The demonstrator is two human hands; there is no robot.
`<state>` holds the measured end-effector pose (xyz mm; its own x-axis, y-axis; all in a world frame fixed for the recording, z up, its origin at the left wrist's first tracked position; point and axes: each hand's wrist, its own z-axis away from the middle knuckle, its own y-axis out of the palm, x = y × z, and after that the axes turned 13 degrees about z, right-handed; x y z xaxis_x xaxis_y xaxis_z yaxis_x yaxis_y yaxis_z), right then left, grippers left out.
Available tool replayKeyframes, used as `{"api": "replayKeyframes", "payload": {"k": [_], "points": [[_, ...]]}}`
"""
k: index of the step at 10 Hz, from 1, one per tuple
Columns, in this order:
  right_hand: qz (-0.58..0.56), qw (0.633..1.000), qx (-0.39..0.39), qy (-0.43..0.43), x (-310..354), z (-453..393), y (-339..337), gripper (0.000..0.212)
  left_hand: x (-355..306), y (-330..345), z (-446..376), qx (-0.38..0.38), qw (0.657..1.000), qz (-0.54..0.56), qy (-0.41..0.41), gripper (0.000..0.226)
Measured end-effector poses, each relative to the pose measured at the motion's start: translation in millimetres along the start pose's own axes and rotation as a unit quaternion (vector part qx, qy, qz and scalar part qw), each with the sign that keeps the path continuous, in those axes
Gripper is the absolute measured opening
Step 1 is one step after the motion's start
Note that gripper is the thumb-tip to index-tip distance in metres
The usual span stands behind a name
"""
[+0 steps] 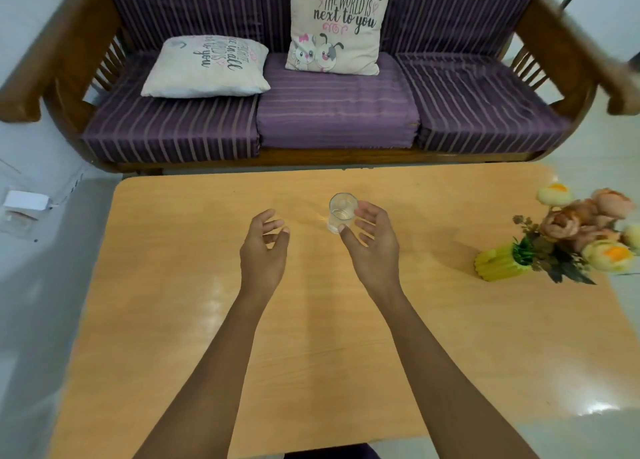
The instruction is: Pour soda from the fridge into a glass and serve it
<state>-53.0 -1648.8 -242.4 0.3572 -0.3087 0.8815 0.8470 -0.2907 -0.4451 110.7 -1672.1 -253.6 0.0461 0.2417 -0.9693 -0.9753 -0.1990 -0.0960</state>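
Note:
A small clear glass (341,211) with pale liquid in it stands upright on the wooden table (311,337), toward its far middle. My right hand (372,240) hovers just to the right of the glass, its fingers relaxed and spread and its thumb tip near the base, gripping nothing. My left hand (265,247) floats over the table to the left of the glass with loosely curled fingers and holds nothing. No soda bottle or fridge is in view.
A yellow vase of artificial flowers (554,244) lies near the table's right edge. Beyond the table is a purple striped sofa (332,112) with two printed cushions. A white box (24,202) sits on the floor at the left.

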Motion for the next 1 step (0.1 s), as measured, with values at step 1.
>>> {"api": "replayKeyframes", "payload": {"k": [1], "points": [[-0.035,0.999,-0.002,-0.012,16.8,18.7,-9.9,0.044,-20.2,-8.9,21.1,0.010,0.998,0.056,0.007,0.034]]}}
